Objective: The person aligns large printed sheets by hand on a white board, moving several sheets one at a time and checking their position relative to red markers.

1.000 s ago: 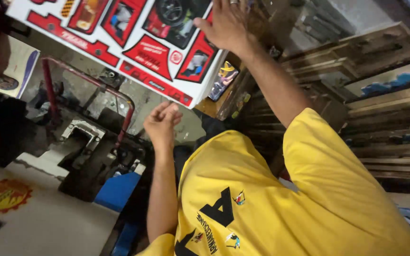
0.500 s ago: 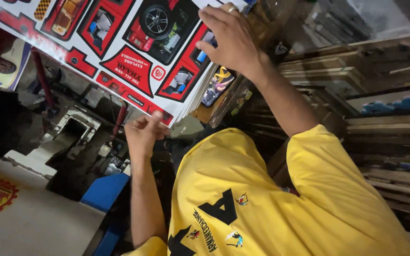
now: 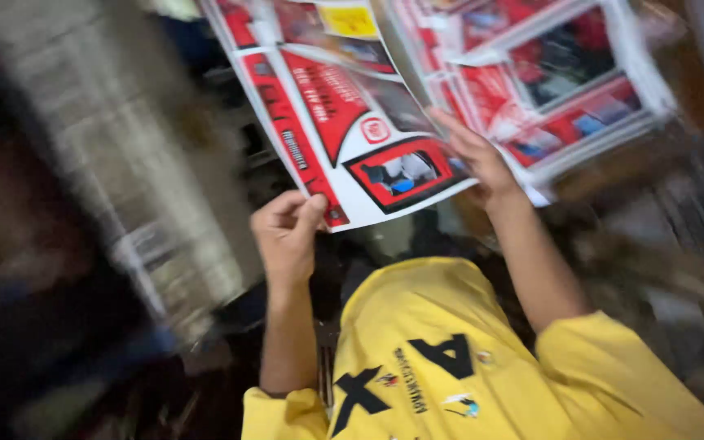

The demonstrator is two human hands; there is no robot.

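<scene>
A large glossy printed sheet [image 3: 344, 106], red and white with small picture panels, is held up in front of me. My left hand [image 3: 287, 236] pinches its lower corner between thumb and fingers. My right hand [image 3: 478, 159] grips the sheet's lower edge further right, where a second similar printed sheet [image 3: 580, 73] overlaps behind it. Both of my forearms reach up from my yellow shirt [image 3: 442, 358], which has black letters on its front. The whole view is motion-blurred.
A blurred pale stack or panel [image 3: 124, 163] runs down the left side, with a dark shape [image 3: 26, 326] below it. On the right are blurred brown wooden shapes [image 3: 662, 220]. Dark clutter sits under the sheet between my arms.
My left hand rose from a loose fist below the sheet and now pinches its lower corner. The sheet swung closer and tilted, a second sheet shows, and the view turned sharply and blurred.
</scene>
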